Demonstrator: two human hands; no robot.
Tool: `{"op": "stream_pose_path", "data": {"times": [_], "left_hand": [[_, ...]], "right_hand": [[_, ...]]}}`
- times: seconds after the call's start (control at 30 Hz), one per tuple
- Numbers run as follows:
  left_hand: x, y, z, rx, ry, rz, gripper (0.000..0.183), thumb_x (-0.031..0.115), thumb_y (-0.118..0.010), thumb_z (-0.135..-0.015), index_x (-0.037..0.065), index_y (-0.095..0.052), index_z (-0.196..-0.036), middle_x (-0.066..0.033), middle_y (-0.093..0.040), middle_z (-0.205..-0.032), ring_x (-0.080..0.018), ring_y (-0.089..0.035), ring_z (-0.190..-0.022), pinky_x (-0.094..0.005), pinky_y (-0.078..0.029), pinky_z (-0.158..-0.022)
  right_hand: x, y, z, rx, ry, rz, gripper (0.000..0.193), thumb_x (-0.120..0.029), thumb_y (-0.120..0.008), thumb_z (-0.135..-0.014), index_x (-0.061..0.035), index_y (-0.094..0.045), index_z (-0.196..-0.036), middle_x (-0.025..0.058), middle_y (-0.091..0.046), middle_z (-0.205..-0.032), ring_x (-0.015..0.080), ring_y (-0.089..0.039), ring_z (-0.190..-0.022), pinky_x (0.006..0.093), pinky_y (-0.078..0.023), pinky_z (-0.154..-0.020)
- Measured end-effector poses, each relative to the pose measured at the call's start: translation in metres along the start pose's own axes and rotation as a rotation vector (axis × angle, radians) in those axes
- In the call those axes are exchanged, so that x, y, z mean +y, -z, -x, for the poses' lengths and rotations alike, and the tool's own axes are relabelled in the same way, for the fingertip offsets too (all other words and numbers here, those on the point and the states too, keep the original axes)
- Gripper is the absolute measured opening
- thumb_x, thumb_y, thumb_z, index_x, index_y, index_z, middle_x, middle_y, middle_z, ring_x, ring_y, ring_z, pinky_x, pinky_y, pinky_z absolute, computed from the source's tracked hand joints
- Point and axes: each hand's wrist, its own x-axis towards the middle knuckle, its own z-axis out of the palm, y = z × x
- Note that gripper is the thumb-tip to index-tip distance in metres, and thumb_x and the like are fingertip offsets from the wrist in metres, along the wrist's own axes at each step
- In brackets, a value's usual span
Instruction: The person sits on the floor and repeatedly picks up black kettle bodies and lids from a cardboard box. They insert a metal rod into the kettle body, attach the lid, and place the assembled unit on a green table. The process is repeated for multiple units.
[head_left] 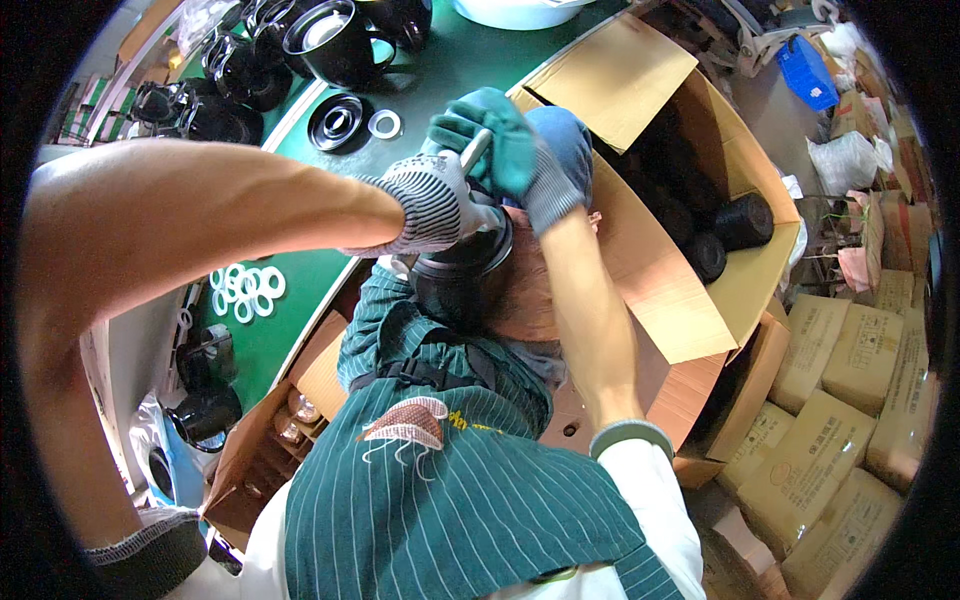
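My left hand, in a pale knit glove with a striped cuff, is over a black cylindrical vessel in my lap. Its fingers look curled, partly hidden by my other hand. Against it, my right hand, in a green-coated glove, is closed with fingers bent. A short pale rod-like piece shows between the two gloves; whether it is a handle or a gloved finger I cannot make out. On the green table nearby lie a black round lid and a white ring.
Black lidded mugs crowd the table's far left. Several white rings lie in a pile nearer me. To my right stands an open cardboard box holding black cylinders. Stacked cartons and a blue bin are farther right.
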Motion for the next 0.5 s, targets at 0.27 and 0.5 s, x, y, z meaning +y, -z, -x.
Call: {"op": "stream_pose_path", "data": {"times": [0.27, 0.5], "left_hand": [[-0.004, -0.011, -0.017, 0.021, 0.174, 0.124, 0.085, 0.057, -0.073, -0.086, -0.006, -0.054, -0.139, -0.0241, -0.067, -0.126, -0.0334, -0.068, -0.116, -0.0422, -0.054, -0.097], [-0.011, -0.018, -0.007, 0.129, -0.047, 0.067, 0.090, 0.063, -0.071, -0.083, -0.005, -0.052, -0.138, -0.0246, -0.068, -0.122, -0.0359, -0.068, -0.112, -0.0428, -0.055, -0.093]], "right_hand": [[0.024, -0.040, -0.020, 0.409, 0.082, 0.195, 0.038, -0.033, -0.064, -0.103, -0.0006, -0.064, -0.123, 0.0033, -0.063, -0.078, 0.0127, -0.059, -0.069, 0.0260, -0.052, -0.065], [0.016, -0.002, -0.012, 0.133, 0.047, 0.235, 0.043, -0.026, -0.053, -0.106, -0.0002, -0.056, -0.139, 0.0053, -0.068, -0.086, 0.0155, -0.065, -0.077, 0.0270, -0.055, -0.077]]}}
